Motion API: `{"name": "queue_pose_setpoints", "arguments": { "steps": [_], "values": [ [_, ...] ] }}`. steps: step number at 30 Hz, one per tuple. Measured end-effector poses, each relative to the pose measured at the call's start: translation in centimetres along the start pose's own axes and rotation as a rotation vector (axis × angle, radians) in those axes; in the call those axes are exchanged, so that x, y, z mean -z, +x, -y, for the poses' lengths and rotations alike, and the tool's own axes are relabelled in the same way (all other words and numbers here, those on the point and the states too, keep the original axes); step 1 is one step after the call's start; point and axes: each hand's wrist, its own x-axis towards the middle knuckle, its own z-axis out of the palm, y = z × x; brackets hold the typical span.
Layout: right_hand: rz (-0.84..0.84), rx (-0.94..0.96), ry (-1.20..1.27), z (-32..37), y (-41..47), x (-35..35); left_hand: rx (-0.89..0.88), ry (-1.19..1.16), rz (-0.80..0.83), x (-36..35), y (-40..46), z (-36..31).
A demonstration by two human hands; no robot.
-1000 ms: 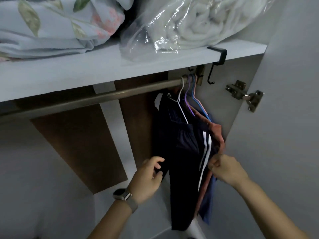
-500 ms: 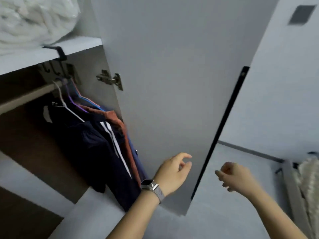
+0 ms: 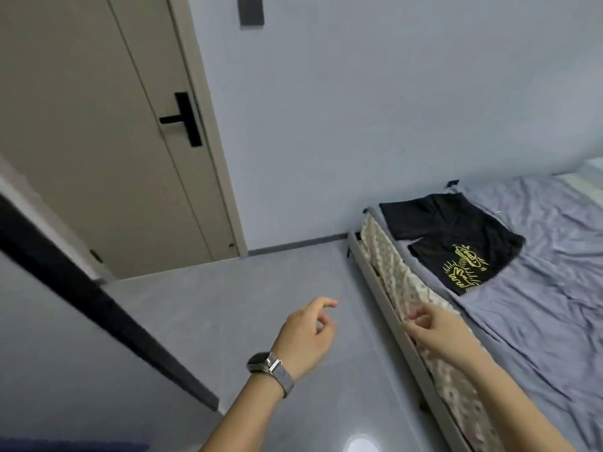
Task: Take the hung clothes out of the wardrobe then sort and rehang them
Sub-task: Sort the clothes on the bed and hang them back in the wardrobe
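Observation:
Two dark garments lie flat on the bed at the right: a black T-shirt with a yellow print (image 3: 470, 259) and, beyond it, a plain black piece (image 3: 421, 216). My left hand (image 3: 306, 334), a watch on its wrist, hovers over the floor with fingers loosely curled and holds nothing. My right hand (image 3: 430, 324) hangs above the bed's near edge, fingers loosely bent, also holding nothing. The wardrobe interior and its hung clothes are out of view; only the wardrobe door's dark edge (image 3: 98, 301) shows at the left.
A bed with a wrinkled purple sheet (image 3: 538, 305) and a grey frame (image 3: 388, 308) fills the right side. A closed beige room door (image 3: 98, 125) with a black handle stands at the back left. Grey floor (image 3: 228, 305) lies between.
My view has swung right, from the wardrobe rail and hung clothes to the room and bed. Both hands let go of the dark hanging garment and came away with nothing in them.

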Motion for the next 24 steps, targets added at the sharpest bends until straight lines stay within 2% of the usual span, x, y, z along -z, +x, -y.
{"name": "queue_pose_setpoints", "arguments": {
  "steps": [8, 14, 24],
  "values": [
    [-0.144, -0.184, 0.124, -6.9, 5.9, 8.3, 0.015, 0.017, 0.101, -8.2, 11.0, -4.5],
    [-0.188, -0.283, 0.174, -8.5, 13.9, 9.5, 0.045, 0.067, 0.167, -9.7, 22.1, -4.1],
    [-0.328, -0.487, 0.222, -8.8, 28.0, 13.3, -0.076, 0.058, 0.364, -11.0, 43.0, -6.5]
  ]
}}
